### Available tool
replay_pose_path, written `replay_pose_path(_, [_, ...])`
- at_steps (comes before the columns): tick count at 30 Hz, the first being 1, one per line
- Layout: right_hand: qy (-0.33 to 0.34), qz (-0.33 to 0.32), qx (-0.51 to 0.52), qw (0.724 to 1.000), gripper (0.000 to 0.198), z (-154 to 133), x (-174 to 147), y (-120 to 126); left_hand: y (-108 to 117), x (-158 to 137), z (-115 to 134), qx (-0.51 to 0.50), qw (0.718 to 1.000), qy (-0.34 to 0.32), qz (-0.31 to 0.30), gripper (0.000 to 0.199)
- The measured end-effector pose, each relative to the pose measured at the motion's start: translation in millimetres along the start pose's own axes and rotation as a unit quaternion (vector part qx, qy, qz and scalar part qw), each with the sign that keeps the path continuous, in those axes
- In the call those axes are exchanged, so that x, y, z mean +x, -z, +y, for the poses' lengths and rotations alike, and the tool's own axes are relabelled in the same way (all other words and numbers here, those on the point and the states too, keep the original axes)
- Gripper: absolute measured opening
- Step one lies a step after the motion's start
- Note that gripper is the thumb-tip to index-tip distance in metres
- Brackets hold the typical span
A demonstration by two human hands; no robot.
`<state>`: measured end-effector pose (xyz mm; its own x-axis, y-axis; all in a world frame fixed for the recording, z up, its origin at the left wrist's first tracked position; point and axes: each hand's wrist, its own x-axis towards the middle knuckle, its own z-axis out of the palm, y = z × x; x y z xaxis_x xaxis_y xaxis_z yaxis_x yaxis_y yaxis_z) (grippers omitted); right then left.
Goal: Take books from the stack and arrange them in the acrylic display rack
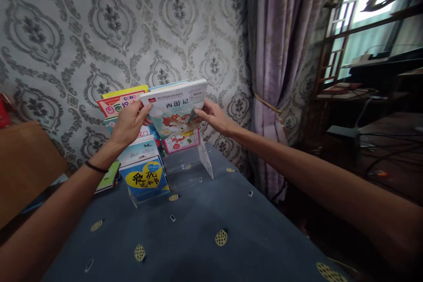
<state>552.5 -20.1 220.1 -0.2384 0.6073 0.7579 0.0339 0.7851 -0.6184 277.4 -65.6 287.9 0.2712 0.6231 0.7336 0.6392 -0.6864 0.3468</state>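
A white picture book (175,112) with dark lettering and a reddish drawing is held up by its two sides, above the right half of a clear tiered book rack (205,161). My left hand (129,122) is closed on its left edge, and my right hand (214,116) pinches its right edge. Behind and below it, a pink-bordered book (181,142) stands in the rack. On the left half, a blue book with a yellow heart (145,178) sits in front, a pale book (139,152) behind it, and a red-and-yellow book (114,102) at the back.
The rack stands on a dark blue cloth (198,216) with yellow prints, against a patterned wall (132,22). A green book (108,177) lies left of the rack, near a brown cardboard box (29,167). A purple curtain (274,44) hangs to the right.
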Motion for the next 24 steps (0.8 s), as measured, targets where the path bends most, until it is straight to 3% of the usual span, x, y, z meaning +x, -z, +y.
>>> replay_pose_path(11, [-0.021,0.004,0.023,1.0,0.061,22,-1,-3,-13,-2,-14,-0.009,1.0,0.011,-0.011,0.032])
replay_pose_path(24, [-0.075,-0.001,0.033,0.997,0.05,49,0,2,-31,5,-27,-0.008,0.999,0.029,-0.018,0.02])
